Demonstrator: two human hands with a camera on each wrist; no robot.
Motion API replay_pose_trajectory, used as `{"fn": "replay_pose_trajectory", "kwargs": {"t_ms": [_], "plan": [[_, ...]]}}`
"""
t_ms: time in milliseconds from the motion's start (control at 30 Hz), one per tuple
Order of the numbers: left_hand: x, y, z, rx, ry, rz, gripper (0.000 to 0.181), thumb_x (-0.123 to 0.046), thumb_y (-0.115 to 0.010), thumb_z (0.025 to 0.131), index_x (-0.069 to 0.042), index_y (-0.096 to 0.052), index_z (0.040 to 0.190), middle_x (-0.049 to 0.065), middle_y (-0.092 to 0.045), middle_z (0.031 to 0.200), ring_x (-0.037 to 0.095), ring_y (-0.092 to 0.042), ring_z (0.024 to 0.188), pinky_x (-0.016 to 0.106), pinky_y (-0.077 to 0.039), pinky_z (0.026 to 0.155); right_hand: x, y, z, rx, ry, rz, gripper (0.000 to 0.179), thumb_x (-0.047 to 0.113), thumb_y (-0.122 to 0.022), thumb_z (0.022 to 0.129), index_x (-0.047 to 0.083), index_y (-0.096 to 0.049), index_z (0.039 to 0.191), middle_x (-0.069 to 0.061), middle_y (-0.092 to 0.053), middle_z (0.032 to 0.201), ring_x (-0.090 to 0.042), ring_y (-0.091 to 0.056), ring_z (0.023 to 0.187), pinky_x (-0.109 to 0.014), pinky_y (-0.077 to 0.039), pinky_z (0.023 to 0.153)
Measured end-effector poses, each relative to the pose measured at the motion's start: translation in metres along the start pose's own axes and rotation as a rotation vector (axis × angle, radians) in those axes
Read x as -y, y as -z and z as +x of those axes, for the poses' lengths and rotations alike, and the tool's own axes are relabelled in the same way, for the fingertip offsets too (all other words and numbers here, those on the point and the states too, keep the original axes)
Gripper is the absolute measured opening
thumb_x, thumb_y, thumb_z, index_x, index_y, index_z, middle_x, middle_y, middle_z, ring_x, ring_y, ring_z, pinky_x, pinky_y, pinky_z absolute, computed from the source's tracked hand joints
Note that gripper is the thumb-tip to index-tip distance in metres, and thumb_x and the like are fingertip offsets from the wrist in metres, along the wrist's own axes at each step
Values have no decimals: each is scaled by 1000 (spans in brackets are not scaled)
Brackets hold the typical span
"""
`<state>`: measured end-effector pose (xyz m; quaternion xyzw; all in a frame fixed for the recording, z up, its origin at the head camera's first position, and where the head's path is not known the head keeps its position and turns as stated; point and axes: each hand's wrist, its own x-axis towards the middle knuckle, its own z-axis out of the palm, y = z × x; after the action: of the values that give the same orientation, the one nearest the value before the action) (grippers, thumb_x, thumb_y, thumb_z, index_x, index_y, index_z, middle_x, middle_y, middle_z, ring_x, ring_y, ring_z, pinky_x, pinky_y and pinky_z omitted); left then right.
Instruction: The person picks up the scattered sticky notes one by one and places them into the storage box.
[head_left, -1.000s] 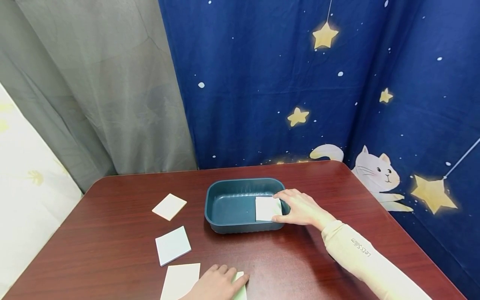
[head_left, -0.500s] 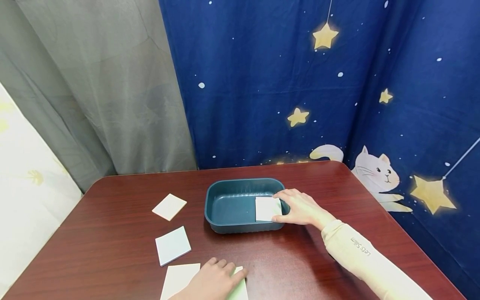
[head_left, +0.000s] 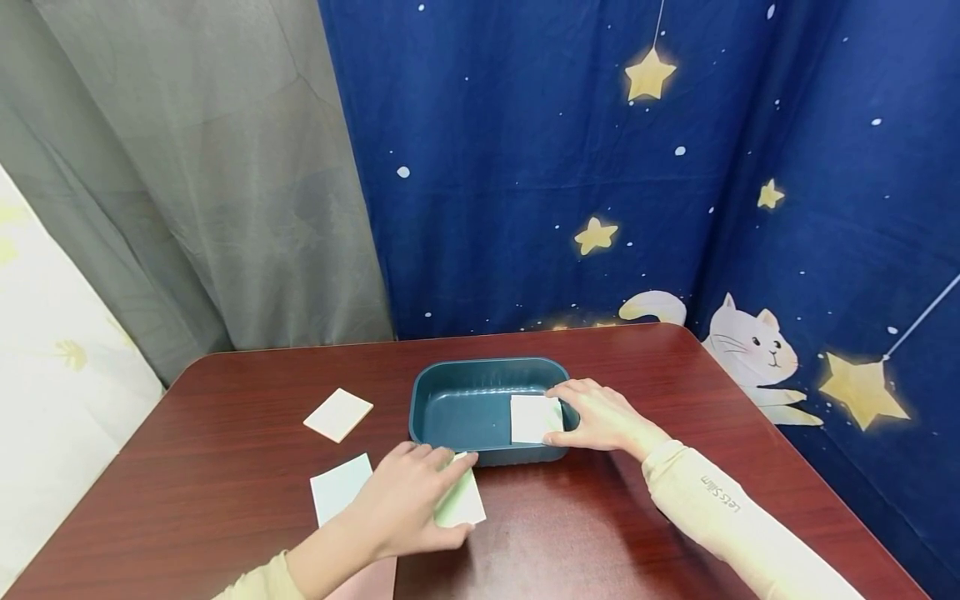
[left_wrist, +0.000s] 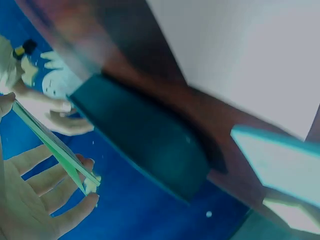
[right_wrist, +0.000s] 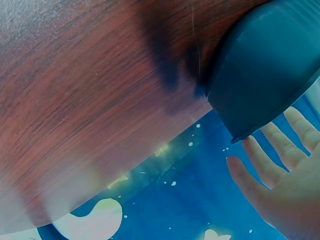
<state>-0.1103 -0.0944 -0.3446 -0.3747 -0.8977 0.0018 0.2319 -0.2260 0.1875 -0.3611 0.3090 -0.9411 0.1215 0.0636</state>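
Note:
My left hand pinches a pale green pad of sticky notes, thumb on the near edge and fingertips on the far edge. In the left wrist view the green pad shows edge-on, its lower sheets fanned. This pad overlaps the front wall of a dark teal tray in the head view. My right hand reaches over the tray's right end. Its thumb and forefinger lie at two corners of a white pad inside; I cannot tell whether they grip it. In the right wrist view, fingertips meet the rim.
On the dark red table, left of the tray, lie a cream pad and a pale blue pad. A pinkish pad sits at the front, partly under my left forearm. Curtains hang behind the table.
My left hand has moved from the front of the table forward to the tray's front wall, carrying the green pad. The right hand and the tray have stayed in place.

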Motion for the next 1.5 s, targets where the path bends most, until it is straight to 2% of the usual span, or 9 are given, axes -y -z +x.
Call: {"fn": "replay_pose_trajectory", "kwargs": {"t_ms": [267, 733, 1200, 1500], "plan": [[21, 13, 17, -15, 29, 25, 65, -58, -56, 68, -14, -57, 115, 1, -59, 93, 19, -56, 77, 37, -41, 73, 0, 0, 0, -1, -5, -5, 67, 61, -62, 66, 17, -56, 117, -2, -53, 116, -22, -45, 106, -47, -38, 82], [48, 19, 40, -37, 31, 43, 64, -57, -54, 71, -13, -57, 117, 1, -61, 94, 20, -57, 80, 40, -38, 79, -1, -2, 0, -1, -5, -9, 67, 62, -61, 66, 18, -56, 117, -1, -53, 116, -22, -45, 106, -47, -38, 82], [65, 16, 58, -16, 24, 58, 65, -59, -50, 73, -13, -56, 119, 2, -62, 95, 19, -57, 82, 43, -37, 81, 0, -1, 1, 1, -3, -13, 66, 61, -61, 66, 18, -56, 116, -1, -53, 116, -22, -45, 106, -47, -38, 82], [73, 10, 65, -2, 13, 48, 65, -59, -51, 72, -14, -55, 119, 2, -62, 96, 17, -56, 83, 39, -38, 78, -1, -3, 1, 4, -7, -11, 68, 63, -60, 66, 18, -56, 117, -2, -53, 117, -22, -45, 107, -47, -38, 82]]}}
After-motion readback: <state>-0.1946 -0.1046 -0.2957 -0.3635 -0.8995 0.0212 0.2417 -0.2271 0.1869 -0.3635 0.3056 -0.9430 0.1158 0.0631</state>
